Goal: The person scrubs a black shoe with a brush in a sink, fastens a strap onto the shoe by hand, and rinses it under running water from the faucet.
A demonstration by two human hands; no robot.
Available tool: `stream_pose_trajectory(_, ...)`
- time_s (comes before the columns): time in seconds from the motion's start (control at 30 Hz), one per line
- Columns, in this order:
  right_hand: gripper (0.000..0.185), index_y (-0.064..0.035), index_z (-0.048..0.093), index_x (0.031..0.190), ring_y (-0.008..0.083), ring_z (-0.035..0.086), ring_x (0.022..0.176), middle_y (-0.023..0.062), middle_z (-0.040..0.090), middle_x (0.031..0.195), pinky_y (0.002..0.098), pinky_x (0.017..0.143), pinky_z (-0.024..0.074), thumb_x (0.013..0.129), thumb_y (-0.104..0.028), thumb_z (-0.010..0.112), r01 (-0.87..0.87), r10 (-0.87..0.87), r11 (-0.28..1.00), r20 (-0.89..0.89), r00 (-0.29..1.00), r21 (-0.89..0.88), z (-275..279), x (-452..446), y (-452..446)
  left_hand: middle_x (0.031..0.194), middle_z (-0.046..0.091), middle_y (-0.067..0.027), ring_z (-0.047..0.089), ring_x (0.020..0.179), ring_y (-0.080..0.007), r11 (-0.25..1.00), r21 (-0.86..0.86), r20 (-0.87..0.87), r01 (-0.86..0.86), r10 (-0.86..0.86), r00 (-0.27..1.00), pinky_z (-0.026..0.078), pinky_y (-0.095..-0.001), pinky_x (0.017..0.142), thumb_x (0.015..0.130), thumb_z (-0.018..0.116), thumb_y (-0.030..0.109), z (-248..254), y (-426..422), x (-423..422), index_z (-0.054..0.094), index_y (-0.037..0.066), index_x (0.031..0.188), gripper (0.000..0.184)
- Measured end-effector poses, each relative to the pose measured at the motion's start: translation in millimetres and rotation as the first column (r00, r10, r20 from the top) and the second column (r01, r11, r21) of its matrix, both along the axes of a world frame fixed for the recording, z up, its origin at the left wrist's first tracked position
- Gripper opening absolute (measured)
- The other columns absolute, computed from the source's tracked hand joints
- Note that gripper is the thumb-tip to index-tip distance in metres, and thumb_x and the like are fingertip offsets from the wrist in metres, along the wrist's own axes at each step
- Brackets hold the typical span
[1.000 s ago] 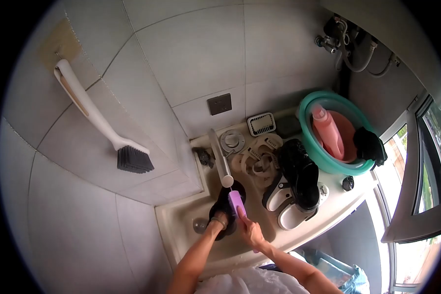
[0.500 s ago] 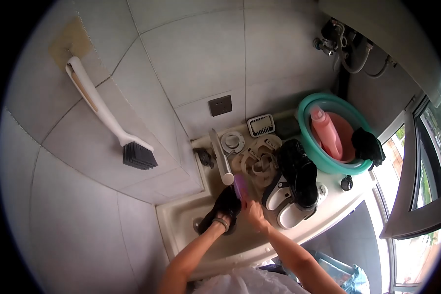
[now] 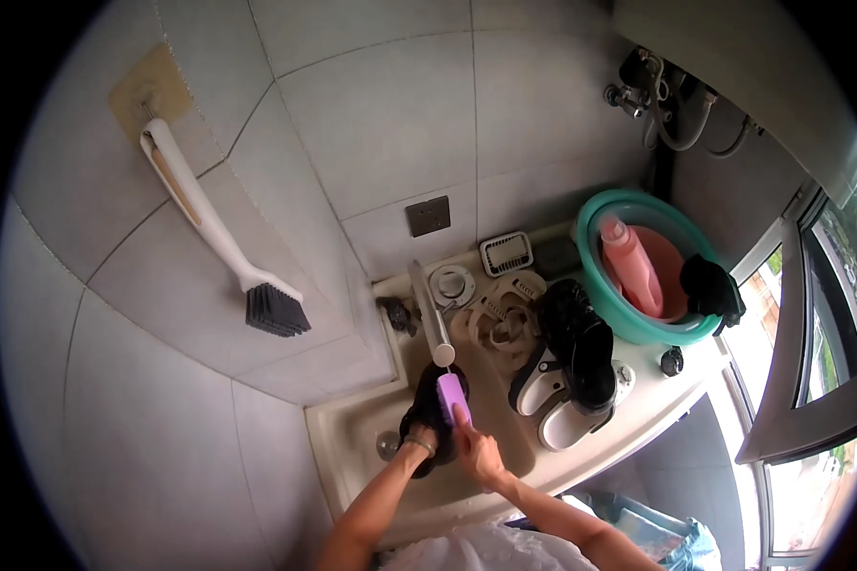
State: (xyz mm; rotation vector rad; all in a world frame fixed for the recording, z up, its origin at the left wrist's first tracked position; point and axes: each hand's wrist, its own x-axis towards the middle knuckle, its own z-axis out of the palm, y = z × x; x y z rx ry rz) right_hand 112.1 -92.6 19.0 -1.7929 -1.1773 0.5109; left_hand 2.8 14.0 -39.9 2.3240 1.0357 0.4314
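In the sink basin (image 3: 352,433), under the tap (image 3: 433,319), lies a dark shoe (image 3: 415,411). My left hand (image 3: 423,434) reaches into its opening and holds it; the fingers are hidden inside. A purple brush (image 3: 450,390) is pressed along the right side of the shoe, its bristles mostly out of sight. My right hand (image 3: 477,455) is closed on the near end of that brush, one finger stretched along its back. A thin stream of water seems to run from the tap's end onto the shoe.
Beige sandals (image 3: 507,324), black shoes (image 3: 586,352) and white-and-black clogs (image 3: 567,423) crowd the right ledge. Beyond stands a green basin (image 3: 595,214) with a pink bottle (image 3: 628,262) and a black cloth (image 3: 712,285). A long-handled brush (image 3: 200,214) hangs on the left wall.
My right hand and the purple brush have moved left and towards me, and the brush back now shows more clearly. The dark shoe has tipped more upright beneath the tap.
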Motion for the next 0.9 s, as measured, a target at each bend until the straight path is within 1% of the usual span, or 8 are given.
stream_pose_trajectory(0.03,0.037,-0.0109,0.055,0.129,0.0446,0.063,0.071,0.0307,0.057,0.076,0.0462,0.062,0.0490,0.092,-0.012,0.051,0.006,-0.008,0.999,-0.050,0.999,-0.033,5,0,-1,0.104,0.062,-0.0217,0.059,0.095,-0.0395,0.991,-0.100,0.046,-0.087,0.092,0.995,0.048,-0.0457,0.077,0.083,0.057,0.017,31,-7,5,0.058,0.004,0.108,0.028)
stream_pose_trajectory(0.07,0.038,-0.0111,0.052,0.131,0.0433,0.062,0.067,0.0300,0.057,0.074,0.0451,0.059,0.0479,0.094,-0.015,0.050,0.000,-0.004,0.995,-0.037,0.999,-0.101,-2,10,9,0.101,0.064,-0.0195,0.061,0.090,-0.0391,0.991,-0.009,-0.147,0.131,-0.131,0.980,0.049,-0.0456,0.072,0.080,0.060,0.015,5,-1,1,0.060,0.006,0.101,0.023)
stream_pose_trajectory(0.13,0.039,-0.0133,0.049,0.134,0.0409,0.058,0.063,0.0283,0.056,0.072,0.0442,0.057,0.0460,0.095,-0.019,0.049,0.010,-0.022,0.989,-0.080,0.997,-0.150,1,31,29,0.104,0.065,-0.0173,0.063,0.092,-0.0354,0.898,0.228,-0.117,0.376,-0.358,0.926,0.050,-0.0440,0.072,0.080,0.059,0.015,35,-10,-3,0.064,0.007,0.102,0.023)
stream_pose_trajectory(0.23,0.043,-0.0158,0.043,0.139,0.0322,0.047,0.050,0.0262,0.051,0.066,0.0375,0.053,0.0431,0.097,-0.022,0.048,-0.037,0.024,0.995,-0.143,0.989,-0.089,22,31,16,0.104,0.065,-0.0173,0.063,0.092,-0.0352,0.965,0.022,-0.154,0.263,-0.256,0.954,0.050,-0.0438,0.073,0.081,0.059,0.015,16,-5,-12,0.064,0.007,0.102,0.024)
stream_pose_trajectory(0.47,0.044,-0.0137,0.045,0.139,0.0111,0.040,0.063,0.0120,0.043,0.066,0.0273,0.059,0.0386,0.096,-0.025,0.050,-0.213,0.155,0.955,-0.265,0.952,-0.206,32,57,-1,0.105,0.065,-0.0173,0.062,0.094,-0.0348,0.963,-0.209,-0.321,0.170,-0.232,0.918,0.050,-0.0434,0.075,0.081,0.058,0.015,-12,24,-16,0.064,0.007,0.103,0.025)
stream_pose_trajectory(0.7,0.038,-0.0135,0.053,0.132,0.0151,0.046,0.058,0.0208,0.048,0.064,0.0331,0.058,0.0445,0.095,-0.023,0.050,-0.177,0.150,0.959,-0.135,0.979,-0.221,38,69,14,0.106,0.065,-0.0173,0.062,0.095,-0.0344,0.950,-0.282,-0.353,0.136,-0.234,0.906,0.049,-0.0431,0.077,0.081,0.057,0.014,-15,40,-19,0.064,0.007,0.105,0.026)
stream_pose_trajectory(0.83,0.034,-0.0141,0.058,0.125,0.0415,0.063,0.069,0.0294,0.056,0.075,0.0400,0.060,0.0481,0.093,-0.022,0.052,-0.136,0.119,0.958,-0.083,0.989,-0.251,33,65,22,0.107,0.065,-0.0173,0.062,0.096,-0.0342,0.945,-0.295,-0.341,0.142,-0.243,0.908,0.049,-0.0428,0.079,0.081,0.057,0.014,-22,34,-19,0.064,0.007,0.105,0.026)
stream_pose_trajectory(0.9,0.035,-0.0155,0.057,0.127,0.0391,0.066,0.072,0.0297,0.056,0.074,0.0404,0.060,0.0483,0.093,-0.023,0.051,-0.138,0.135,0.952,-0.030,0.990,-0.273,18,61,22,0.107,0.065,-0.0173,0.062,0.097,-0.0341,0.941,-0.299,-0.325,0.157,-0.255,0.911,0.049,-0.0427,0.079,0.082,0.056,0.014,-23,33,-13,0.064,0.007,0.106,0.027)
